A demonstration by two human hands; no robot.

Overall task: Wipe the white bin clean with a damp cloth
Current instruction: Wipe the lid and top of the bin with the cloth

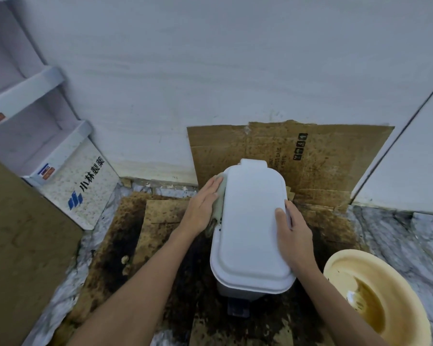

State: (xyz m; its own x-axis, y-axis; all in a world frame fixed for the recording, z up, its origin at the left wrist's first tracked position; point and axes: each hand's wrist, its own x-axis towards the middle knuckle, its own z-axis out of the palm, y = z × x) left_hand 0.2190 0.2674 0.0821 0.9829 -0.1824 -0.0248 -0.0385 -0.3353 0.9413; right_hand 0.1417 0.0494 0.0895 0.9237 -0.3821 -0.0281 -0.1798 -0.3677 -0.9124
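Observation:
The white bin (250, 221) stands on stained cardboard on the floor, lid closed, with a dark pedal showing at its near base. My left hand (203, 208) presses a pale greenish cloth (220, 198) flat against the bin's left side, just under the lid's edge. My right hand (293, 233) grips the lid's right edge, thumb on top and fingers wrapped down the side. Most of the cloth is hidden under my left palm.
A cream basin (375, 295) with brownish water sits on the floor at the right. Dirty cardboard (318, 156) leans on the white wall behind the bin. A white shelf unit (68, 176) with printed characters stands at the left, beside a brown panel (23, 245).

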